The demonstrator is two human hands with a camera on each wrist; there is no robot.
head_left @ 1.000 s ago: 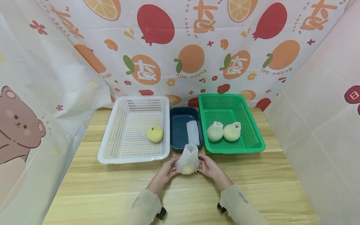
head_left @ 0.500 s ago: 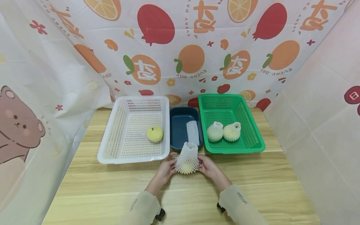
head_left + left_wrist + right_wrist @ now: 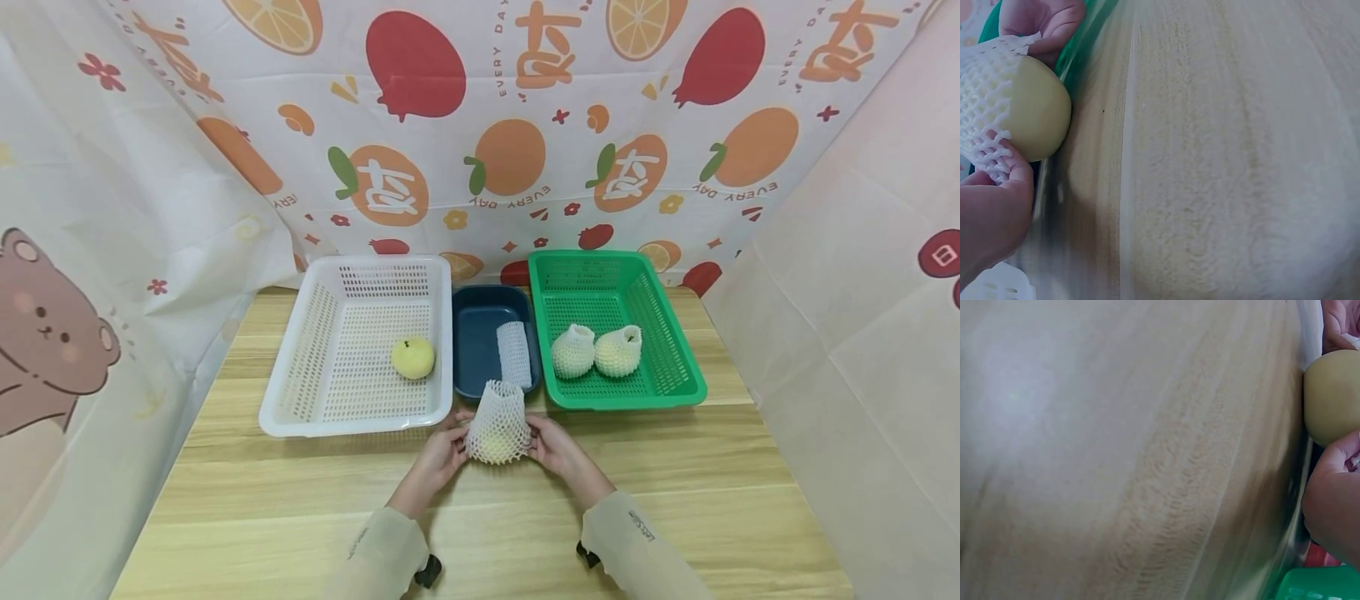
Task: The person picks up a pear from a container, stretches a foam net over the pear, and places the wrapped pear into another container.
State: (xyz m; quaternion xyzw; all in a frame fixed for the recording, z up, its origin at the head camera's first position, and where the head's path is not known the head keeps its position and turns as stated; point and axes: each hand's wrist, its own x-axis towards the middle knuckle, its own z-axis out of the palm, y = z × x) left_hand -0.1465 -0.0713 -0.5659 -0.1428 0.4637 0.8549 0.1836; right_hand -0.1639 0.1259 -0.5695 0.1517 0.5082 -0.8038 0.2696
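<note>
A white foam fruit net is partly over a round, pale yellow fruit, with its narrow end up. My left hand pinches the net's lower edge on one side, and my right hand pinches it on the other. In the left wrist view the fruit's lower part bulges out below the mesh, between both hands. The right wrist view shows the bare side of the fruit, cut off by the frame edge. Whether the fruit touches the table cannot be told.
A white basket at left holds one yellow fruit. In the middle, a dark blue tray holds another foam net. A green basket at right contains two netted fruits. All stand on a wooden table.
The net and the fruit have shifted slightly left and the net's top leans a bit more to the left. Both hands keep their pinch on its edge; the baskets and tray stay put.
</note>
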